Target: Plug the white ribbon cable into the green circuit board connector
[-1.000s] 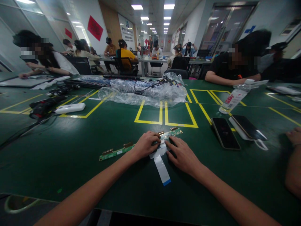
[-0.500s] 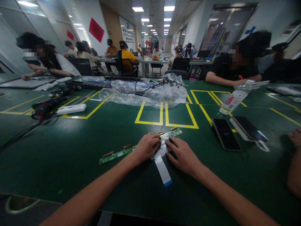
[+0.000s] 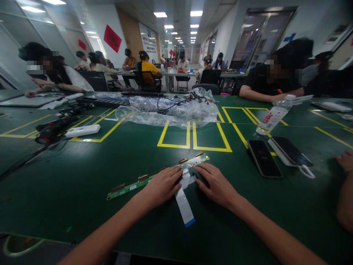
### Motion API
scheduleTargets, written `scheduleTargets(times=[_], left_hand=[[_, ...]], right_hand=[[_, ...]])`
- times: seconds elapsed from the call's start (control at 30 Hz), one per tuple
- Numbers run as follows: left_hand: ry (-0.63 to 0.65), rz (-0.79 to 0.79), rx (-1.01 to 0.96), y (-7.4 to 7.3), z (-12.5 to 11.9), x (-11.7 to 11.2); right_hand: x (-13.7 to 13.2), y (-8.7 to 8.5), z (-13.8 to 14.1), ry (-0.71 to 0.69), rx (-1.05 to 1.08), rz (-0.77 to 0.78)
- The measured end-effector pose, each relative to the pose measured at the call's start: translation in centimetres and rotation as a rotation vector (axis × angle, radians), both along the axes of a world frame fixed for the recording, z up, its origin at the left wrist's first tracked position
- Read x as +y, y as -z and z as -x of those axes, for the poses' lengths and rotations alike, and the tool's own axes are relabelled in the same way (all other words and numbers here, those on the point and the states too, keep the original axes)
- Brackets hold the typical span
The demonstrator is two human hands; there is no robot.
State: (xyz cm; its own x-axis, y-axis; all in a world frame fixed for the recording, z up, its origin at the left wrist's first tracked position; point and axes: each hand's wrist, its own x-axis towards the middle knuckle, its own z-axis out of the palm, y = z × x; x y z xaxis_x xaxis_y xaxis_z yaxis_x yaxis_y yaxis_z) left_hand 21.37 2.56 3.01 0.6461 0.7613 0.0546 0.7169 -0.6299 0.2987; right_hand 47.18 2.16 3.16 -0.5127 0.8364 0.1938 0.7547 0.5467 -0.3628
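Note:
A long, narrow green circuit board (image 3: 129,187) lies aslant on the table, with copper-coloured flaps along its far edge. My left hand (image 3: 162,184) covers its middle, fingers laid across the board and thumb by the flat white ribbon cable (image 3: 184,206). That cable runs from the board toward me and ends in a blue strip. Across it lies a short whitish piece (image 3: 189,182), perhaps tape. Beside the cable, my right hand (image 3: 217,184) has its fingers apart and holds nothing; its thumb tip is close to the whitish piece.
Clear plastic wrap (image 3: 176,112) with cables lies beyond the yellow tape outlines. On the right are a phone (image 3: 264,158), another phone (image 3: 289,151) on a white item, and a tilted bottle (image 3: 275,114). A black device (image 3: 56,129) lies left. Another person's arm (image 3: 344,195) is at right.
The circuit board and ribbon cable have shifted left and toward me along with my left hand. My right fingers have come off the cable's connector end.

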Motion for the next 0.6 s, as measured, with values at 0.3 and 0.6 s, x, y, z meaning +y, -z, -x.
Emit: scheduleTargets(times=[0.3, 0.6], left_hand=[[-0.456, -0.045, 0.061, 0.6, 10.1, -1.7], [-1.066, 0.041, 0.241, 1.5, 24.0, -3.5]], right_hand=[[0.1, 0.3, -0.6, -0.004, 0.014, 0.030], [-0.1, 0.1, 0.2, 0.008, -0.019, 0.034]])
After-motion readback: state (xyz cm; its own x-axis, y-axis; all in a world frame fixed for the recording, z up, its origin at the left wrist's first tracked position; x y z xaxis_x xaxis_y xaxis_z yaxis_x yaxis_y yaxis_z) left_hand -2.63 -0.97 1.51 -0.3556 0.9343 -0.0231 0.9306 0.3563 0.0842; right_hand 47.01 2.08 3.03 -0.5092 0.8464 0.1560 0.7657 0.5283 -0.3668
